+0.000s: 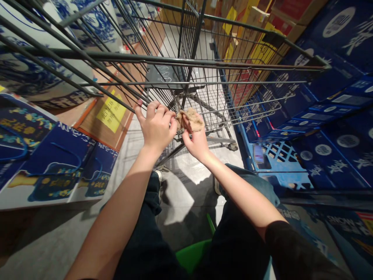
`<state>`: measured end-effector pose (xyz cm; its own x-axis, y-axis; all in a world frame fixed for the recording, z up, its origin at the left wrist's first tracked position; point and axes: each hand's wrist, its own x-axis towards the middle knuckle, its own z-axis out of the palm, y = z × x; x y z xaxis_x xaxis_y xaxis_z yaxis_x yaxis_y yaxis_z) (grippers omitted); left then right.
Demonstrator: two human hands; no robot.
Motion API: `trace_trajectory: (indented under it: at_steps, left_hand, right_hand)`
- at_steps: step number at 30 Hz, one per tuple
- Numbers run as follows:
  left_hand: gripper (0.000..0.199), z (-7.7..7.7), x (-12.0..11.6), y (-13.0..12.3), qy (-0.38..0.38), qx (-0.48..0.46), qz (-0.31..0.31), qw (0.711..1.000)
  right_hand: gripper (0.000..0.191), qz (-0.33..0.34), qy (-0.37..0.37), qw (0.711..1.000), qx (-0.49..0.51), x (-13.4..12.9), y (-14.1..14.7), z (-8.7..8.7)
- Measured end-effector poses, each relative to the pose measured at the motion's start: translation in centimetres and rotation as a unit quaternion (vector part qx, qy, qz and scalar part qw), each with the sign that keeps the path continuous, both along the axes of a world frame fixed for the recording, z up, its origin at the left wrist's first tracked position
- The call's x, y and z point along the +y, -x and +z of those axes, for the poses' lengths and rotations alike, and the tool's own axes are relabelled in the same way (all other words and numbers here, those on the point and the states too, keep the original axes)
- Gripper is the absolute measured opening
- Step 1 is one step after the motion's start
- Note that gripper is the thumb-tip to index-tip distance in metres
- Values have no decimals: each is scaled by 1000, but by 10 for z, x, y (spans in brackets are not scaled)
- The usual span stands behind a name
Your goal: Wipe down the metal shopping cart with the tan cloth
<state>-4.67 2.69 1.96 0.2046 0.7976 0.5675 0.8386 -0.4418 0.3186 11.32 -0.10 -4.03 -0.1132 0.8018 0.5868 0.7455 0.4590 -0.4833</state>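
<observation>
A grey metal shopping cart point(171, 61) stands in front of me, its wire basket spreading across the upper view. My right hand point(196, 136) holds a crumpled tan cloth point(190, 118) against the cart's wires near the middle. Just to its left, my left hand point(157, 124) has its fingers bent over the wires, with the thumb side near the cloth. The fingertips of my left hand are partly hidden among the bars.
Blue-and-white jars point(96, 27) and blue gift boxes point(67, 163) stand at the left. Stacked blue cartons point(326, 151) and a light blue pallet point(279, 155) line the right. A green seat point(194, 254) shows between my legs.
</observation>
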Motion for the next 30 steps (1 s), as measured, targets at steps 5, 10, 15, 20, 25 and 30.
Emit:
trace_trajectory:
  at_steps: [5,10,15,20,25,30]
  left_hand:
    - [26,0,1,2,-14,8,-4,1000]
    - [20,2,0,2,-8,11,4,1000]
    - [19,1,1,2,-11,8,-5,1000]
    - [25,-3,2,4,-23,10,-12,1000]
    - [25,-1,1,3,-18,9,-10,1000]
    - [24,3,-1,1,-9,1,-11,1000]
  right_hand:
    - [61,0,28,998,-49,3,13,-22]
    - [56,34,27,995,-91,4,5,-39]
    - [50,27,61,992,-111,6,-10,-56]
    - [57,35,36,997,-62,1,-9,-40]
    - [61,34,11,999,-34,0,-6,-30]
    - [66,19,57,998,-17,0,-6,-54]
